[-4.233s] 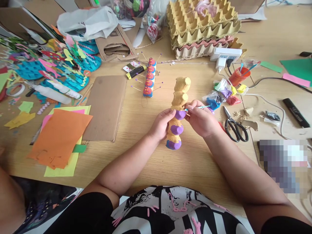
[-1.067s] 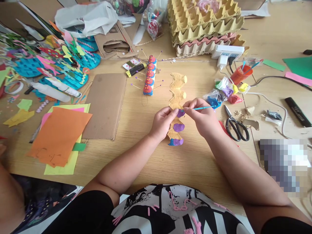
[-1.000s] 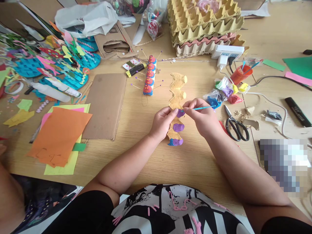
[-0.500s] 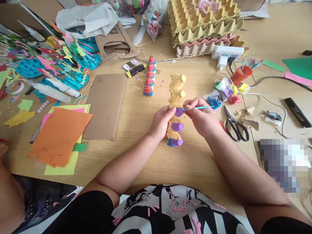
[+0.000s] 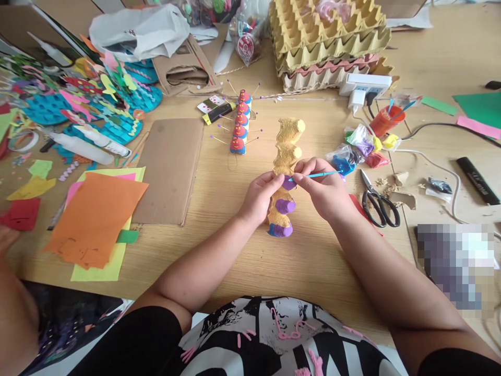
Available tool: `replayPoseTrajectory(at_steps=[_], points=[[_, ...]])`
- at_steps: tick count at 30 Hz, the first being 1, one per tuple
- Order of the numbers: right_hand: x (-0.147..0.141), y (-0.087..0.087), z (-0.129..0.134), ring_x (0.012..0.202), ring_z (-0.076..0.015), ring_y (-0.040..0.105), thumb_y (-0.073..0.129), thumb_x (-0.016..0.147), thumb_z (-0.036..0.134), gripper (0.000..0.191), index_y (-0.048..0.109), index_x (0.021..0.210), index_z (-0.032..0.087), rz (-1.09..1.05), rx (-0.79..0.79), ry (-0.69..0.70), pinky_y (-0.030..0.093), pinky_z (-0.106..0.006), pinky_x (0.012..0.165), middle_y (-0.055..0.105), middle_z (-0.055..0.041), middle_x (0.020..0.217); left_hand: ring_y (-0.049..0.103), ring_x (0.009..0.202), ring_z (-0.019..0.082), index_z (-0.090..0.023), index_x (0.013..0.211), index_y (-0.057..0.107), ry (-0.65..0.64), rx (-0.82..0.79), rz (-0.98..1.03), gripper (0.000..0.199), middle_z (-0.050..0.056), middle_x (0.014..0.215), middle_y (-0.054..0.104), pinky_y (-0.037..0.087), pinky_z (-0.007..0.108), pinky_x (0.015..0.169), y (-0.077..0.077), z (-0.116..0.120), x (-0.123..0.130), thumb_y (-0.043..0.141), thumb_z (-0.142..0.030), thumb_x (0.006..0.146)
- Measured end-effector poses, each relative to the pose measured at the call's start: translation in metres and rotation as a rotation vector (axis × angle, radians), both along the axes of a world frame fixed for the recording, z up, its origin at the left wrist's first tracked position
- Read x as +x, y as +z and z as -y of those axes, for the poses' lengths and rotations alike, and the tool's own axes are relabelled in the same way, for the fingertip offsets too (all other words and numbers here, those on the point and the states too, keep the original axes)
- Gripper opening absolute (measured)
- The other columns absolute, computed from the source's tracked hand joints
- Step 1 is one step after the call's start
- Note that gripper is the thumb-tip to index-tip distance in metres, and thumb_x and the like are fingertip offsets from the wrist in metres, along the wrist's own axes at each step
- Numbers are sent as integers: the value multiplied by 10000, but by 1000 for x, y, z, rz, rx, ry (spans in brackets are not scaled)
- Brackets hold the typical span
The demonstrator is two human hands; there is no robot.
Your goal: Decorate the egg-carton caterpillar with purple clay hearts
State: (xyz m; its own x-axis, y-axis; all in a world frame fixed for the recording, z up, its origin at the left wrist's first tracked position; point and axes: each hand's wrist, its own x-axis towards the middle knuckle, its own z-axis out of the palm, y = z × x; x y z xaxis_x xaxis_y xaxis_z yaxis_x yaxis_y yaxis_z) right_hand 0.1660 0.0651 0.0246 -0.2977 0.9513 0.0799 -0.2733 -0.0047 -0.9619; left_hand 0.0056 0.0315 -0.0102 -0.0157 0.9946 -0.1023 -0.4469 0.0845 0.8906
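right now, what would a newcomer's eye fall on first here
Probably the tan egg-carton strip near mid-picture, purple and blue at its near end, held by the left grip, with a thin blue tool in the right grip. Farther off and to its left stands a red-and-blue caterpillar-like figure. At the far side, right of centre, sits a tall stack of egg trays.

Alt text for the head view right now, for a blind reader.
The left hand holds a yellow egg-carton strip, partly purple, while the right hand holds a blue tool, its tip at a purple bump. Beyond is a red-and-blue strip; scissors lie to the right.
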Motion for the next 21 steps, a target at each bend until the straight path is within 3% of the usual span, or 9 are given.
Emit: replayPoseTrajectory(at_steps=[4, 8, 12, 21], points=[[-1, 1, 0, 808, -165, 601, 1036, 696, 539, 496, 636, 737, 249, 6, -9, -6, 556, -368, 832, 640, 12, 875, 692, 790, 162, -224, 849, 757, -15, -13, 11, 452, 29, 871, 745, 559, 308, 724, 1, 1, -1, 912, -646, 806], [1, 0, -1, 850, -177, 570, 1029, 685, 538, 534, 580, 705, 250, -50, -98, -3, 519, -359, 820, 641, 8, 912, 619, 669, 128, -215, 884, 756, -71, -62, 69, 475, 13, 830, 711, 518, 296, 622, 5, 2, -1, 911, -655, 795], [2, 2, -2, 853, -181, 535, 1034, 660, 528, 578, 531, 680, 245, -95, -157, -13, 476, -347, 792, 591, 13, 867, 643, 727, 137, -210, 939, 785, -87, -42, 129, 478, 27, 875, 733, 523, 289, 657, 4, 2, -1, 897, -656, 805], [0, 6, 1, 870, -195, 590, 1001, 756, 526, 468, 616, 722, 263, -14, 57, -17, 517, -376, 824, 636, -2, 870, 668, 759, 170, -253, 983, 784, -127, -47, 164, 434, 32, 907, 746, 535, 334, 688, -1, -1, -1, 864, -656, 844]])
